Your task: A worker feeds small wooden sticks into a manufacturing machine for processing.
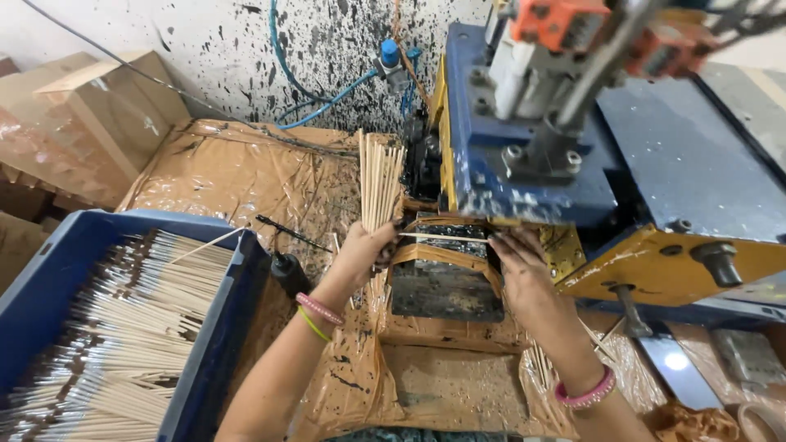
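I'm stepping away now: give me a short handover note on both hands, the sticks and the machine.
Left hand: shut on a bundle of bare sticks, held upright beside the blue machine.
Right hand: fingertips pinch a single stick, lying level across the gap toward the machine's front.
Blue crate at left holds many sticks with dark ends, laid in rows, so much appears done.
Left: the bundle in hand is uncoated. Loose sticks lie on the brown sheet near the right wrist.

Bundle of sticks (381, 184): pale, matt wood. Machine housing (688, 155): blue painted metal, chipped. Crate (37, 303): smooth blue plastic. Table covering (237, 172): glossy, crinkled brown film.
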